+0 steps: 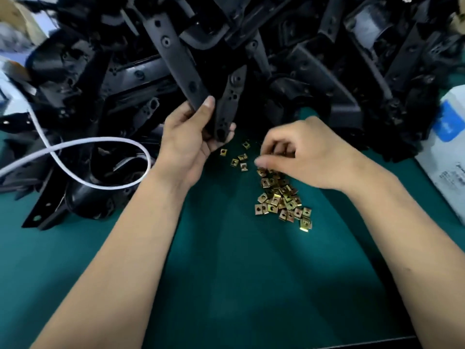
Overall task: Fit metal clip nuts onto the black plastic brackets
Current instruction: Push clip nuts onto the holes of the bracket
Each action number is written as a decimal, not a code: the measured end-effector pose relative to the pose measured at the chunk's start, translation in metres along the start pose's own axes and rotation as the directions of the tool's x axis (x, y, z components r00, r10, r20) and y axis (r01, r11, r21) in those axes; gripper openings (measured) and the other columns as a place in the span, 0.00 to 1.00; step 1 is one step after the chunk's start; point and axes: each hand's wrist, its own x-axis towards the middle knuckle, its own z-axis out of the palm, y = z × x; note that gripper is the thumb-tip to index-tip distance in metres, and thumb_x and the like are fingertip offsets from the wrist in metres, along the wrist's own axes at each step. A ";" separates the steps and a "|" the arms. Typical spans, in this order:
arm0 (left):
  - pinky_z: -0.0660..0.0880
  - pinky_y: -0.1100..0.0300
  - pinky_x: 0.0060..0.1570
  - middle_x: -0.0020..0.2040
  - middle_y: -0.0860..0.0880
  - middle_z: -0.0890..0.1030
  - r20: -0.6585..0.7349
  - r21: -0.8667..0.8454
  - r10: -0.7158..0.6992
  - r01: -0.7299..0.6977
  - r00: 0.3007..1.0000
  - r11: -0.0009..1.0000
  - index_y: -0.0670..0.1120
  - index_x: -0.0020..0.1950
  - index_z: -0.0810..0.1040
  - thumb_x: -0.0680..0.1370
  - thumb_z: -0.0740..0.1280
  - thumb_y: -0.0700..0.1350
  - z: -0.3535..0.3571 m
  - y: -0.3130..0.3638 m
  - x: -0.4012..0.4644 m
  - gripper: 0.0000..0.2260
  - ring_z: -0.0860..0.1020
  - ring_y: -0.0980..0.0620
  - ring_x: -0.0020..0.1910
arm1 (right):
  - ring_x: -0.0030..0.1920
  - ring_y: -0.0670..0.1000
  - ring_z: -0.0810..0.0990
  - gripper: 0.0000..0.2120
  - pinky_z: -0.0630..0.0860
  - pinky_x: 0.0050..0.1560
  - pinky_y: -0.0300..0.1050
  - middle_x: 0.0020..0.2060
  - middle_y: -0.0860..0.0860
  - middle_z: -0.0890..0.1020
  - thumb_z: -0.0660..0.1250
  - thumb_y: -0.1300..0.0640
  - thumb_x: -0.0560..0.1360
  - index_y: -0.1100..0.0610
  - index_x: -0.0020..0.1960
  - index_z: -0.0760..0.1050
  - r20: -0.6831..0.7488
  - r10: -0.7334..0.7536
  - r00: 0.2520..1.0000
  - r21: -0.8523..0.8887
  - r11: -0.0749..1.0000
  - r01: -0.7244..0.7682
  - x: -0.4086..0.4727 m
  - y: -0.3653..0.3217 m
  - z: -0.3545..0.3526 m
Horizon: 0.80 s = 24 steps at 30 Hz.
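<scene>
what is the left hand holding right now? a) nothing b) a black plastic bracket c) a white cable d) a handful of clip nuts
b: the left hand has its grip curled round a black plastic bracket, while the white cable lies apart on the pile.

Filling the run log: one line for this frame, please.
step: picking clip nut | left hand: holds black bracket | right hand: fingers curled over clip nut pile, grip on a nut unclear | surface: green mat
</scene>
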 end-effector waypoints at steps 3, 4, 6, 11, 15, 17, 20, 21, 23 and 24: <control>0.83 0.54 0.43 0.46 0.43 0.86 0.023 -0.104 -0.083 0.085 0.996 0.991 0.41 0.55 0.75 0.84 0.61 0.34 0.008 -0.011 -0.002 0.05 0.86 0.45 0.45 | 0.35 0.41 0.79 0.24 0.71 0.37 0.40 0.36 0.43 0.81 0.73 0.28 0.62 0.41 0.51 0.80 0.140 0.040 0.989 -0.210 0.978 -0.010 0.001 -0.004 0.003; 0.83 0.52 0.46 0.49 0.42 0.86 0.029 -0.123 -0.101 0.104 0.994 0.987 0.41 0.58 0.74 0.84 0.60 0.32 0.010 -0.014 -0.003 0.07 0.86 0.45 0.48 | 0.35 0.41 0.78 0.24 0.70 0.36 0.41 0.37 0.43 0.80 0.74 0.28 0.63 0.41 0.53 0.79 0.147 0.032 0.989 -0.242 0.970 0.005 0.002 -0.006 0.005; 0.83 0.49 0.51 0.54 0.41 0.83 0.053 -0.163 -0.112 0.119 0.992 0.979 0.40 0.65 0.71 0.82 0.58 0.28 0.014 -0.019 -0.005 0.14 0.84 0.45 0.52 | 0.37 0.41 0.77 0.19 0.69 0.36 0.41 0.38 0.43 0.80 0.76 0.34 0.67 0.42 0.52 0.79 0.143 0.011 0.990 -0.237 0.971 0.024 0.003 -0.009 0.009; 0.80 0.49 0.60 0.55 0.41 0.83 0.140 -0.235 -0.119 0.150 0.983 0.960 0.46 0.66 0.73 0.77 0.63 0.25 0.022 -0.023 -0.014 0.23 0.82 0.44 0.55 | 0.40 0.41 0.78 0.05 0.73 0.42 0.42 0.39 0.43 0.80 0.75 0.48 0.75 0.45 0.46 0.80 0.131 -0.016 0.991 -0.226 0.973 0.046 -0.001 -0.007 0.011; 0.81 0.50 0.58 0.57 0.42 0.83 0.179 -0.258 -0.116 0.160 0.977 0.953 0.46 0.67 0.74 0.71 0.68 0.28 0.023 -0.020 -0.017 0.26 0.83 0.45 0.55 | 0.39 0.43 0.81 0.03 0.77 0.42 0.40 0.37 0.44 0.83 0.71 0.58 0.78 0.53 0.45 0.82 0.024 -0.033 0.999 -0.100 0.994 0.035 0.001 -0.002 0.014; 0.83 0.52 0.54 0.55 0.42 0.84 0.182 -0.303 -0.123 0.175 0.976 0.937 0.46 0.65 0.75 0.70 0.69 0.30 0.024 -0.019 -0.018 0.25 0.84 0.46 0.53 | 0.37 0.42 0.82 0.05 0.76 0.37 0.33 0.34 0.44 0.83 0.70 0.62 0.77 0.54 0.44 0.82 -0.047 0.003 0.999 0.007 1.000 -0.003 0.002 0.003 0.014; 0.83 0.53 0.50 0.52 0.44 0.86 0.176 -0.388 -0.125 0.186 0.976 0.903 0.47 0.62 0.76 0.70 0.69 0.31 0.025 -0.020 -0.018 0.22 0.86 0.47 0.51 | 0.31 0.51 0.84 0.06 0.78 0.30 0.39 0.34 0.51 0.84 0.69 0.65 0.80 0.56 0.49 0.82 -0.109 0.112 0.988 0.335 0.940 -0.070 0.003 0.008 0.015; 0.83 0.54 0.49 0.52 0.44 0.86 0.168 -0.401 -0.126 0.185 0.978 0.897 0.47 0.63 0.75 0.70 0.69 0.32 0.024 -0.020 -0.018 0.23 0.86 0.47 0.51 | 0.32 0.53 0.84 0.07 0.80 0.31 0.41 0.36 0.53 0.84 0.68 0.67 0.80 0.58 0.52 0.83 -0.130 0.138 0.982 0.456 0.888 -0.065 0.003 0.007 0.015; 0.83 0.55 0.48 0.51 0.45 0.86 0.159 -0.390 -0.126 0.179 0.979 0.903 0.47 0.67 0.72 0.71 0.70 0.33 0.024 -0.020 -0.018 0.25 0.86 0.48 0.51 | 0.36 0.53 0.85 0.10 0.82 0.36 0.42 0.39 0.56 0.84 0.66 0.69 0.81 0.62 0.57 0.83 -0.175 0.185 0.967 0.671 0.741 -0.021 0.004 0.005 0.013; 0.83 0.56 0.47 0.51 0.46 0.86 0.161 -0.378 -0.126 0.179 0.979 0.908 0.47 0.67 0.72 0.71 0.70 0.34 0.023 -0.020 -0.018 0.26 0.86 0.49 0.50 | 0.37 0.53 0.86 0.10 0.82 0.39 0.41 0.40 0.56 0.85 0.66 0.70 0.81 0.63 0.57 0.83 -0.192 0.210 0.959 0.753 0.658 0.007 0.004 0.004 0.011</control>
